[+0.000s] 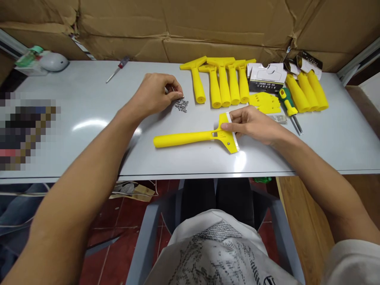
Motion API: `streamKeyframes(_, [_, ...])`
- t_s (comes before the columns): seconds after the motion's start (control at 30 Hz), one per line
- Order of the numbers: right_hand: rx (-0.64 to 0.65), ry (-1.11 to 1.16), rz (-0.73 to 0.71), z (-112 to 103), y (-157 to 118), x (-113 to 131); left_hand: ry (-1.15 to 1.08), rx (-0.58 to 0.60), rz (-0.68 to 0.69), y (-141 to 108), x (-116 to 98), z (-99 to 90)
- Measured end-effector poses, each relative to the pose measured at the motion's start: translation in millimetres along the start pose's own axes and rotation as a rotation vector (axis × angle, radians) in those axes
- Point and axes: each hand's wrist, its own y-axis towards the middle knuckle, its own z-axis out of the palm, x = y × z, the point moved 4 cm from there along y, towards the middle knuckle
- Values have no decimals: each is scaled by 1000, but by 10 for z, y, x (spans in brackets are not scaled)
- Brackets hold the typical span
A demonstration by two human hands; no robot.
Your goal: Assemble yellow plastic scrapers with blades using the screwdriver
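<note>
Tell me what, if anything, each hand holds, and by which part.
Right hand: the yellow scraper, by its wide head. Left hand: at the screws; whether it grips one is unclear.

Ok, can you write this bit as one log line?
left hand: at screw pile | right hand: holding yellow scraper by its head | green-and-yellow screwdriver: lying on table

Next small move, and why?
Probably lift one screw from the pile with the left hand: it is right at the pile, and the right hand holds the scraper. One screw head shows on it, toward the near end.
</note>
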Motion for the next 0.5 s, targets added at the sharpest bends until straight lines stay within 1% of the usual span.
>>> streamKeyframes(0.1, [-10, 5, 9, 0, -4, 7, -24, -5, 17, 7, 21, -14])
streamKeyframes(0.27, [-8, 20, 8, 7, -5, 16, -72, 41, -1, 1, 24, -34])
streamKeyframes(0.37, [-4, 22, 13, -1, -1, 11, -69, 15, -11, 6, 26, -31])
streamKeyframes(0.5, [10, 21, 27, -5, 1, 7, -63, -11, -60, 4, 56, -42])
